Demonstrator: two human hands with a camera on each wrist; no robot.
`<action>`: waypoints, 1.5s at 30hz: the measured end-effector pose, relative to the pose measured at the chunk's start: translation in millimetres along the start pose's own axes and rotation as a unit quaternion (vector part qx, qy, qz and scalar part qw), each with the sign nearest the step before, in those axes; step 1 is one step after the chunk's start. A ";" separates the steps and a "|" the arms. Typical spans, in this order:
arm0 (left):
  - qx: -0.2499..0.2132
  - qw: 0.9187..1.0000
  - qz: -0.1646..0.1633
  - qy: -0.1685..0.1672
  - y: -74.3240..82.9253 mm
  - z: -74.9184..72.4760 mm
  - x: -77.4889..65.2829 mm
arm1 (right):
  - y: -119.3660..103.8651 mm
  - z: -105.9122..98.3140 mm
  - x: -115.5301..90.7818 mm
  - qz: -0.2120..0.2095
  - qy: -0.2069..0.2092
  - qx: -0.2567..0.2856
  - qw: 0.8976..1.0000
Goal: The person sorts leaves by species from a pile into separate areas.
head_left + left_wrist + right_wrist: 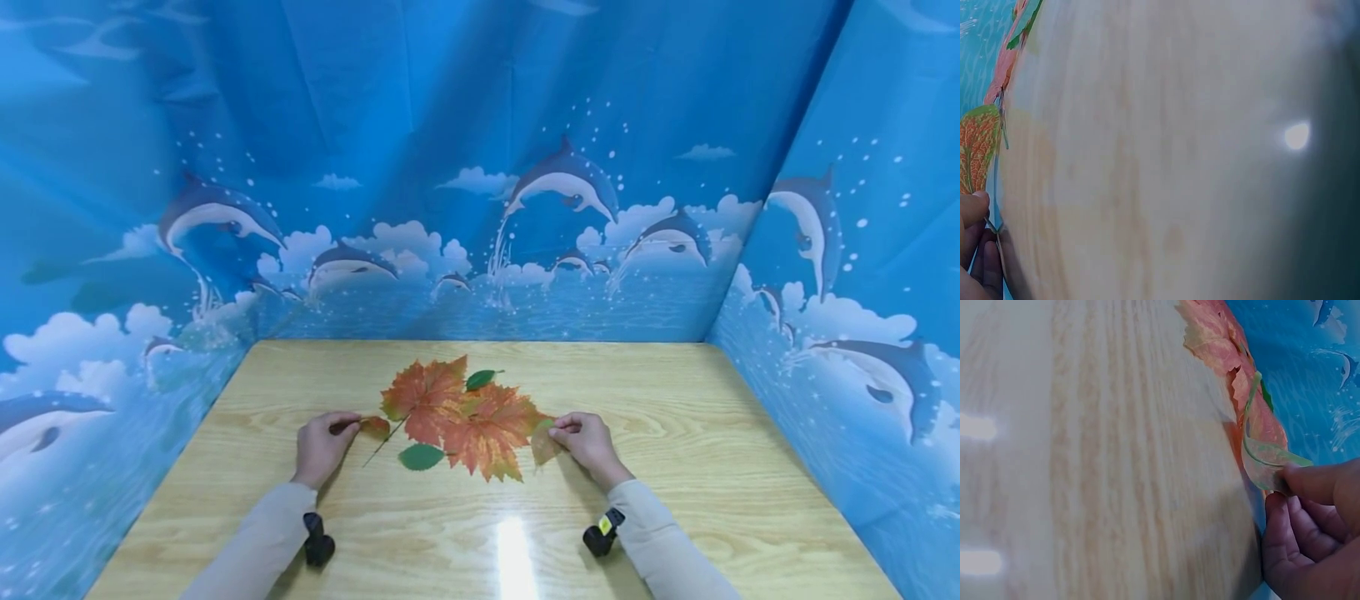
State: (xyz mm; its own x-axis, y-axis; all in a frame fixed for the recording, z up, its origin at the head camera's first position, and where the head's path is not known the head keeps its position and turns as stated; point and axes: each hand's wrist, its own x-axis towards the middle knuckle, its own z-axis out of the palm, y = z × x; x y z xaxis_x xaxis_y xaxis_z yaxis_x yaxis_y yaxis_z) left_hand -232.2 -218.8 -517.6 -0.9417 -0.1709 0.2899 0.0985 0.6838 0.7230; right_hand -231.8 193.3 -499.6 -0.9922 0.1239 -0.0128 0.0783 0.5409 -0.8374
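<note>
Between thumb and fingers my left hand [323, 447] pinches the stem end of a small orange-brown leaf [375, 427]; its green edge shows in the left wrist view. The right hand [591, 447] pinches a pale green, thin leaf [544, 442], which looks curved in the right wrist view. Two large orange-red maple leaves lie between the hands, a left one [427, 396] and a right one [491, 425], overlapping. One small green leaf [422, 456] rests below them and another green leaf [481, 379] behind them.
Everything lies on a light wood-grain table [675, 392]. Blue curtains [420, 125] printed with dolphins stand along the back and both sides. A bright light reflection falls on the table's near part.
</note>
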 end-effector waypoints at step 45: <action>0.001 1.000 0.003 -0.014 -4.5 -0.6 2.6 | 39.0 -69.5 -54.7 -0.002 -0.033 -0.094 0.995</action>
State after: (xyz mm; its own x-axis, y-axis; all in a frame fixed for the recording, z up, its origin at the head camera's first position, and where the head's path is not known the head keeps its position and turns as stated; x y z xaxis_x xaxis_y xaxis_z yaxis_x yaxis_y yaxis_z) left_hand -235.0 -222.8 -519.7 -0.9498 -0.1474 0.2760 0.1030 0.6854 0.7208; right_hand -167.7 265.4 -493.6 -0.9963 0.0695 -0.0503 0.0844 0.6885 -0.7203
